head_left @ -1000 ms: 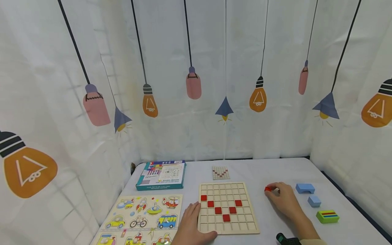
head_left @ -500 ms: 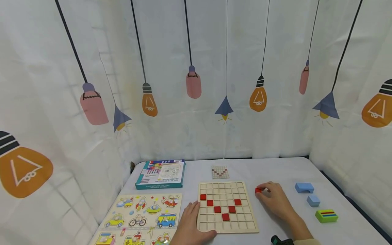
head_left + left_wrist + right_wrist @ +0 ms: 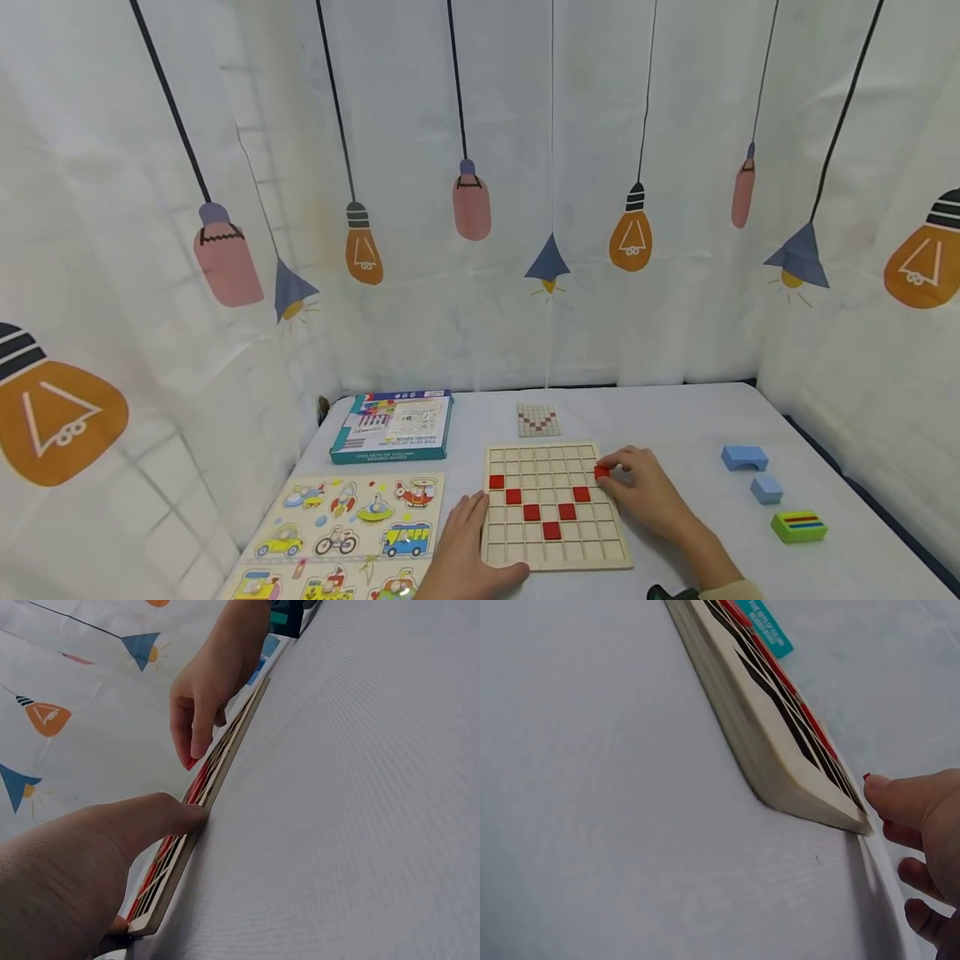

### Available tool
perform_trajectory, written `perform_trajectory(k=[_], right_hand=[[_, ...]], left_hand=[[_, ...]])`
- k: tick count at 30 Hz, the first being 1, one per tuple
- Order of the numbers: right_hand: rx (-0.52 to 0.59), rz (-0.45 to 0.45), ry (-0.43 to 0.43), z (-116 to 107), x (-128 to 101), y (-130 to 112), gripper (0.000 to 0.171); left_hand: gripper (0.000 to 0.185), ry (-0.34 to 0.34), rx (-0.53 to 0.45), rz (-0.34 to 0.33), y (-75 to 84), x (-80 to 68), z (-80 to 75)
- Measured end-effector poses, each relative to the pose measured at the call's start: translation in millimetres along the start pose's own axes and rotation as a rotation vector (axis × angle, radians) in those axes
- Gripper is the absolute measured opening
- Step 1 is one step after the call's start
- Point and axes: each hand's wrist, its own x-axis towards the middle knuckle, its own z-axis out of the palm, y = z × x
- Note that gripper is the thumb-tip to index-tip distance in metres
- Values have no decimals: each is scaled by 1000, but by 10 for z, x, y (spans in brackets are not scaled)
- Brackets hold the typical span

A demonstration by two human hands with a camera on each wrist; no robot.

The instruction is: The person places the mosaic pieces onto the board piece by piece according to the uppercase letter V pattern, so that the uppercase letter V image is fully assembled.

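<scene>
A wooden grid board (image 3: pixel 517 553) lies on the table, with several red square tiles in its cells forming a V. My left hand (image 3: pixel 468 546) rests at its near left corner, fingers straight along the left side; in the left wrist view the thumb (image 3: pixel 169 814) presses the near edge. Between thumb and fingertips my right hand (image 3: pixel 645 492) pinches another red tile (image 3: pixel 602 472), over the board's right edge. Only a small red corner of that tile shows past the thumb (image 3: pixel 907 796) in the right wrist view. Behind the board lies a small pattern card (image 3: pixel 537 421) with a similar V.
A teal-edged box (image 3: pixel 390 427) lies at the back left. In front of it is a picture board (image 3: pixel 348 512) of vehicles. On the right are a blue arch block (image 3: pixel 744 457), a blue block (image 3: pixel 767 488) and a green block (image 3: pixel 799 527) with coloured stripes.
My right hand has moved left with the red tile, from the table beside the board to over its right edge. The left hand has stayed at the board's corner.
</scene>
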Motion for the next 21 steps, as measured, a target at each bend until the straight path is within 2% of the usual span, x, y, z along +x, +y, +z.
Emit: perform_trajectory(k=[11, 21], right_hand=[[-3, -25, -21, 90, 36, -101, 21], [-18, -8, -28, 94, 15, -106, 20]], left_hand=[[123, -1, -11, -2, 31, -6, -5], [124, 4, -5, 3, 32, -11, -12]])
